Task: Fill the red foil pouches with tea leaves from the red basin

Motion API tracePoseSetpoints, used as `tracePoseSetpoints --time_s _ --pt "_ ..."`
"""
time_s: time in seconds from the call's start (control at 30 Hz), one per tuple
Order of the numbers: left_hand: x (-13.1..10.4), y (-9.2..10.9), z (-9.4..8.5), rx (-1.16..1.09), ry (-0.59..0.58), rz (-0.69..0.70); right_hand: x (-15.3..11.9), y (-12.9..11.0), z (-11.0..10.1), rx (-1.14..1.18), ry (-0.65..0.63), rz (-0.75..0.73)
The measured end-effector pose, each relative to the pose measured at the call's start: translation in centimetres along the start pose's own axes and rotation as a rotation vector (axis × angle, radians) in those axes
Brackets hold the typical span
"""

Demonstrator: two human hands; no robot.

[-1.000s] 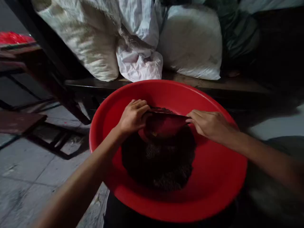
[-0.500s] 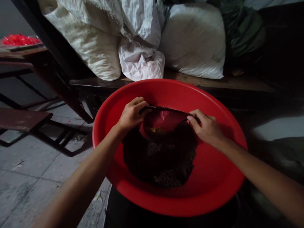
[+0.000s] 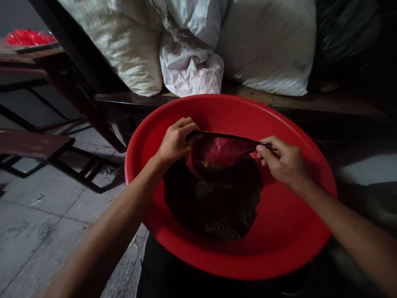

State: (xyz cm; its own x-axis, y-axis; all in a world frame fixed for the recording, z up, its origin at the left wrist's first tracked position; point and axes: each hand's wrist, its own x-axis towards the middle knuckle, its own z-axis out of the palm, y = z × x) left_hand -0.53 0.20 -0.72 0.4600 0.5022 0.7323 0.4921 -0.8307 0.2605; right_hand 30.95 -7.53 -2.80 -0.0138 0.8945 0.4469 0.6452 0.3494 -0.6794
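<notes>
A large red basin (image 3: pixel 297 215) holds a heap of small dark grains (image 3: pixel 223 225). Over the heap, a dark red, thin-walled bag (image 3: pixel 218 153) is stretched between both hands, its dark upper edge pulled nearly straight. My left hand (image 3: pixel 180 138) is closed round the bag's left end. At the right end, my right hand (image 3: pixel 281 159) pinches the edge between thumb and fingers. Something small and yellow shows low in the bag. Shadow hides the rest of its inside.
White sacks (image 3: pixel 266 45) stand on a wooden ledge (image 3: pixel 338 103) behind the basin. A table (image 3: pixel 27 58) with red items (image 3: pixel 29 37) is at the far left, with a low brown bench (image 3: pixel 34 142) below it on the tiled floor (image 3: pixel 37 231).
The view has shifted slightly, so the sacks sit higher. My right hand has moved right, farther from my left hand, with the bag's edge still held between them.
</notes>
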Motion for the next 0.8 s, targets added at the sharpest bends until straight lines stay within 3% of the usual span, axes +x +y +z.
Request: tracePoseSetpoints --time_s 0.17,0.33,0.43,0.57,0.67,0.73,0.8 --pt "-0.1 -0.1 0.0 0.017 0.008 -0.002 -0.1 0.2 -0.1 -0.043 -0.006 -0.008" --pt "-0.2 -0.2 0.5 0.032 0.086 0.004 0.5 -0.3 -0.1 -0.231 -0.124 0.036" --pt "1.0 0.3 0.9 0.064 0.171 -0.033 0.8 0.1 0.0 -0.294 -0.233 0.184" --pt "4.4 2.7 0.8 0.133 0.245 -0.118 0.6 0.0 -0.3 -0.087 -0.364 0.409" --pt "5.9 5.4 0.0 0.217 0.083 -0.262 0.7 -2.2 -0.3 0.286 -0.285 0.563" --pt "6.1 7.1 -0.7 0.244 -0.172 -0.351 1.0 -4.1 0.3 0.547 -0.293 0.668" --pt "5.8 8.8 -1.2 0.222 -0.465 -0.42 1.5 -5.6 1.3 0.684 -0.312 0.683"
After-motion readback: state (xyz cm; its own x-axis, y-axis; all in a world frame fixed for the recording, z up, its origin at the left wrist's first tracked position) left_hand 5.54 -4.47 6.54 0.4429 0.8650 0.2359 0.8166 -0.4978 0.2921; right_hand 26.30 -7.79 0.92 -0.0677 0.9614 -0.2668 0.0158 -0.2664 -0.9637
